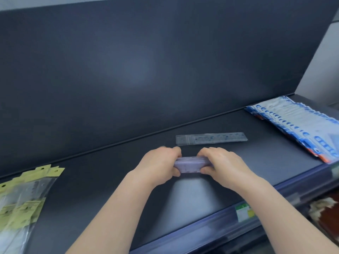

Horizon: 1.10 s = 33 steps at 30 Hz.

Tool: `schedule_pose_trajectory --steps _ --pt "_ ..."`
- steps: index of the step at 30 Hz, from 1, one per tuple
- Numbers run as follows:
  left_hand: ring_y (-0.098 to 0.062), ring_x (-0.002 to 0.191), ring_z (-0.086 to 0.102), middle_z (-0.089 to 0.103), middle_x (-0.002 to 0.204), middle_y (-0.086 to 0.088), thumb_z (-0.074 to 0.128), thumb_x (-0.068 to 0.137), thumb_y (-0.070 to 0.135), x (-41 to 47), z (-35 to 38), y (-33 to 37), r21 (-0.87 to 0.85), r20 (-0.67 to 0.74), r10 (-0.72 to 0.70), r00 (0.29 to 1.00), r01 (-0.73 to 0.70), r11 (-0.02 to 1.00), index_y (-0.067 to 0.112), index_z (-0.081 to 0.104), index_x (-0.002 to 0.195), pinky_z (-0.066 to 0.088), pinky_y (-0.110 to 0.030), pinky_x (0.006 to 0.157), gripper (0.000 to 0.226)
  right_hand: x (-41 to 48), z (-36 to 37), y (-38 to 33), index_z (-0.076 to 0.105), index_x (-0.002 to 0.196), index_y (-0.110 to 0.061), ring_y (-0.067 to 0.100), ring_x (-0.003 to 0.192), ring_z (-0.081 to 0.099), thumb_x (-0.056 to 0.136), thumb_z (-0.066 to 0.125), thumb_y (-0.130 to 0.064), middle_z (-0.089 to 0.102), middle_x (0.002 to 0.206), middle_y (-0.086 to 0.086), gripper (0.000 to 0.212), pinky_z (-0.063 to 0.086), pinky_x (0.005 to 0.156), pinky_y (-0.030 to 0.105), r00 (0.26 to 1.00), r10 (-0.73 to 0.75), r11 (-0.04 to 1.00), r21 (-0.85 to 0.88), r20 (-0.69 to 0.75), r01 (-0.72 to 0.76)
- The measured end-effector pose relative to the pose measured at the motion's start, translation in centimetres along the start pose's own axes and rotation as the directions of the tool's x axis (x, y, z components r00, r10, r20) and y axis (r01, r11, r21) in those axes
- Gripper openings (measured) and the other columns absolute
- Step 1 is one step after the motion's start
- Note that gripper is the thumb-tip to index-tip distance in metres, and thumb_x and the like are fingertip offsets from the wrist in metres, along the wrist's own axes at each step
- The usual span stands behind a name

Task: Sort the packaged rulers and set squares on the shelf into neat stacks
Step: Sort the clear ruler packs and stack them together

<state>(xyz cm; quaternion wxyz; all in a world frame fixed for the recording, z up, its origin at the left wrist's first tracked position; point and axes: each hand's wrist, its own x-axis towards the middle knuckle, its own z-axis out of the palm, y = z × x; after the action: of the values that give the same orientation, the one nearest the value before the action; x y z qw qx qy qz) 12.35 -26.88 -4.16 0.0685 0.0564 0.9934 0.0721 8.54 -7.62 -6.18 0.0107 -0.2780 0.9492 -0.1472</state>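
Note:
A small bundle of clear-packaged rulers [190, 164] is held just above the dark shelf [110, 180], near its middle. My left hand [159, 162] grips the bundle's left end and my right hand [222, 162] grips its right end, fingers curled over the top and thumbs underneath. Behind my hands a single clear packaged ruler [211, 138] lies flat and alone. A fanned row of blue and white packages [297, 125] lies at the right end of the shelf. Clear packages with yellow-green header cards [23, 195] lie at the left end.
The shelf's dark back panel [146, 61] rises right behind the single ruler. A blue price rail with a green and white label [244, 210] runs along the shelf's front edge. A lower shelf with brown and white goods [324, 211] shows at the bottom right.

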Motion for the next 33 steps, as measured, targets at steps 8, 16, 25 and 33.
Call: schedule_pose_trajectory --steps 8,16,25,33 --pt "-0.026 0.143 0.014 0.022 0.155 -0.004 0.056 0.094 0.04 7.5 1.3 6.4 0.145 -0.033 0.107 0.994 -0.101 0.984 0.018 0.055 0.116 0.013 -0.054 0.116 0.032 0.2 -4.2 8.2 0.046 0.106 -0.027 0.021 0.1 0.053 0.091 0.053 -0.029 0.06 0.107 -0.006 0.017 0.033 0.074 0.032 0.992 0.116 0.992 -0.06 0.054 -0.113" --pt "-0.022 0.134 0.041 0.044 0.147 0.004 0.049 0.088 0.064 13.0 -0.1 7.7 -0.262 0.049 -0.178 0.983 0.185 0.947 0.029 0.038 0.139 0.03 -0.045 0.112 0.063 3.6 -4.2 12.6 0.05 0.12 -0.026 0.023 0.14 0.017 0.088 0.059 -0.037 0.024 0.148 0.001 0.035 0.02 0.109 0.038 0.99 -0.091 0.985 -0.14 0.103 0.105" --pt "-0.021 0.095 0.061 0.067 0.105 0.002 0.066 0.084 0.029 14.4 -1.1 7.1 -0.03 0.167 -0.237 0.957 0.246 0.969 0.027 0.065 0.094 0.052 -0.03 0.082 0.01 5.1 -3.4 14.1 0.041 0.125 -0.02 0.014 0.147 0.002 0.092 0.056 -0.034 0.023 0.152 0.0 0.039 0.007 0.118 0.043 0.961 -0.201 0.979 0.009 0.192 0.204" --pt "-0.014 0.092 0.058 0.062 0.098 0.011 0.065 0.081 0.052 10.8 -2.0 8.7 -0.191 0.261 -0.189 0.947 0.243 0.951 0.028 0.059 0.104 0.046 -0.036 0.079 0.034 5.8 -3.1 14.1 0.034 0.139 -0.03 0.02 0.123 0.04 0.09 0.057 -0.035 0.047 0.134 -0.004 0.055 0.038 0.092 0.036 0.962 -0.248 0.968 -0.017 0.114 0.251"
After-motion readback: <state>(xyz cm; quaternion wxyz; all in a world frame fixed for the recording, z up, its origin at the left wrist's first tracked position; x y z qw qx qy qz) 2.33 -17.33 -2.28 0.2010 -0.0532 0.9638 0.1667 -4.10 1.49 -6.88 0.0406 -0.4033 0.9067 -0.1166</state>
